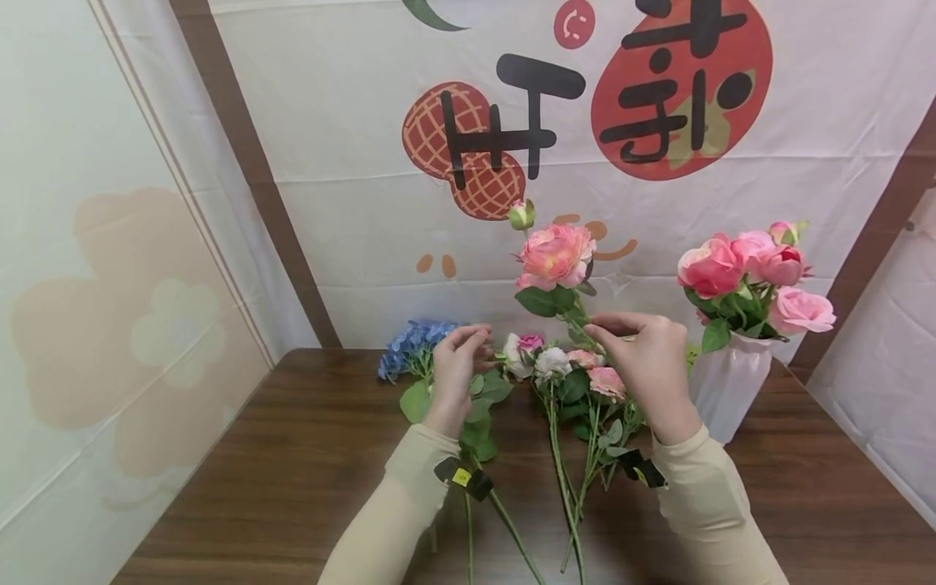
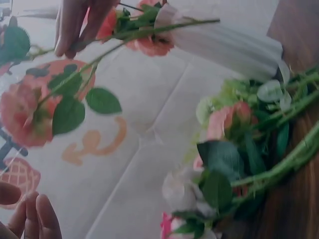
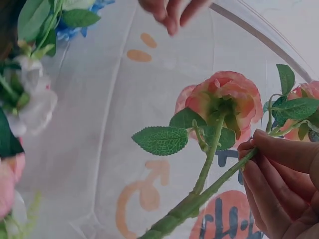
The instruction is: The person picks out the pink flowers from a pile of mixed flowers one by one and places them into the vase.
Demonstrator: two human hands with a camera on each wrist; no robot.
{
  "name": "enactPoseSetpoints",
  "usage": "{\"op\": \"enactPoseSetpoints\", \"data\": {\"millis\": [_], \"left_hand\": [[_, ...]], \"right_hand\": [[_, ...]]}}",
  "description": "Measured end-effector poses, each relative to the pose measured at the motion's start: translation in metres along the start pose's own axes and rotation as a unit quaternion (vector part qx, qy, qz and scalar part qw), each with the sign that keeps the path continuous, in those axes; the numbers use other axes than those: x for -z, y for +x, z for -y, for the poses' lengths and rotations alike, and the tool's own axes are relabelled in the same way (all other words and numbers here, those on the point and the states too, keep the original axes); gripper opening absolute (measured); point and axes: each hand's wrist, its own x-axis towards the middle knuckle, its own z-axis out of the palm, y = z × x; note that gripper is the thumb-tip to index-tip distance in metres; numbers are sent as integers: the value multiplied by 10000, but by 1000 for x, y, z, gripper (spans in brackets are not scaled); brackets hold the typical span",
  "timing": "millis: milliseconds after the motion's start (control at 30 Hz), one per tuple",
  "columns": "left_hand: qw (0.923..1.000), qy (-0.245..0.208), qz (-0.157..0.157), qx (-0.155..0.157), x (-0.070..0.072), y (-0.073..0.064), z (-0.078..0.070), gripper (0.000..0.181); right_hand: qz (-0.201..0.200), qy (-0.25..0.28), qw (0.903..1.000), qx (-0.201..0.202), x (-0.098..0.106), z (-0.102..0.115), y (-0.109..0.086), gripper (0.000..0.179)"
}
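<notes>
The brown table (image 1: 241,487) is stretching before me, and a white vase (image 1: 731,386) is standing on its right side, holding pink roses (image 1: 712,266). Loose pink and white flowers (image 1: 552,363) are lying mid-table, blue flowers (image 1: 413,345) resting farther left. Above them a large pink flower (image 1: 557,256) is leaning slightly left; my right hand (image 1: 643,357) is pinching its stem. My left hand (image 1: 458,370) is hanging nearby, loosely curled, gripping nothing.

On my head feed I see a coral-pink flower (image 1: 557,253) at two o'clock, blue blooms (image 1: 413,345) at eight, a white vase (image 1: 731,386) at four, brown wood-grain tabletop (image 1: 528,508) at six.
</notes>
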Motion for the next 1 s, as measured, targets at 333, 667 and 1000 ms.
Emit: {"op": "enactPoseSetpoints", "data": {"millis": [333,667,1000], "left_hand": [[9993,205,-296,-60,31,8,6,21],[9968,677,-415,76,57,10,9,25],[9935,972,-588,116,82,12,13,26]], "right_hand": [[-433,-301,9957,766,20,-7,7,13],[-470,-429,9938,913,39,-8,14,12],[-972,-451,9863,1251,59,-10,22,13]]}}
